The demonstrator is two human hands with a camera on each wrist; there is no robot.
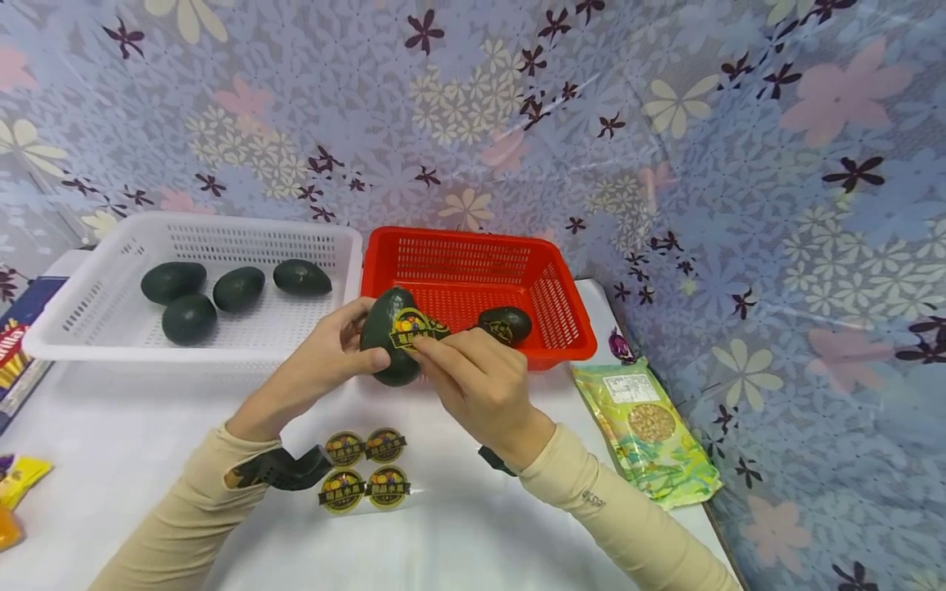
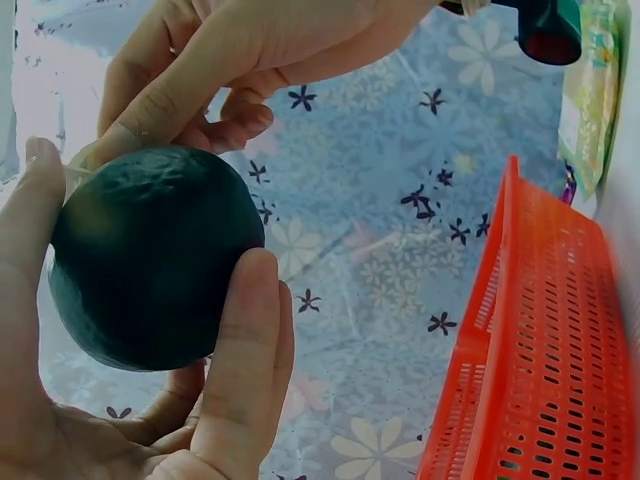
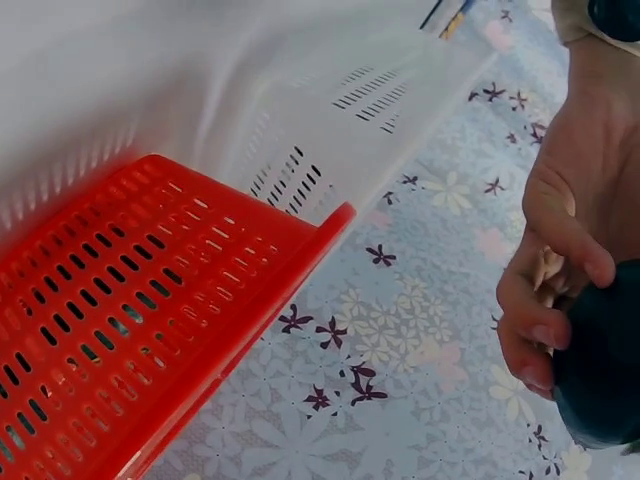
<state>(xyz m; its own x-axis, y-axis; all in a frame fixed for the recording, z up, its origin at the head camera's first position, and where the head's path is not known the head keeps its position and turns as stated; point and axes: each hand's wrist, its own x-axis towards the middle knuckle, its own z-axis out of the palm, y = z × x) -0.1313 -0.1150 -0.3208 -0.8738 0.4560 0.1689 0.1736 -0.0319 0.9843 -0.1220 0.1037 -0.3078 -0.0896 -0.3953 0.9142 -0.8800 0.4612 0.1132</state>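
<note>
My left hand [image 1: 325, 349] grips a dark green avocado [image 1: 378, 324] by its sides, above the front rims of two baskets. On the avocado's right side sits a round black and gold fruit sticker [image 1: 408, 330], its right end standing off the skin. My right hand [image 1: 484, 390] pinches that sticker's edge between thumb and fingers. The left wrist view shows the avocado [image 2: 155, 265] end-on between left thumb and fingers, the sticker mostly hidden. On the white table below lies a sheet of several matching stickers [image 1: 365, 472].
A white basket [image 1: 222, 355] at left holds several avocados [image 1: 239, 289]. Beside it, a red basket [image 1: 569, 328] contains one stickered avocado [image 1: 505, 325]. A green and yellow bag [image 1: 650, 435] lies at right, near a small purple wrapper [image 1: 619, 345]. Snack packets [image 1: 22, 483] lie at far left.
</note>
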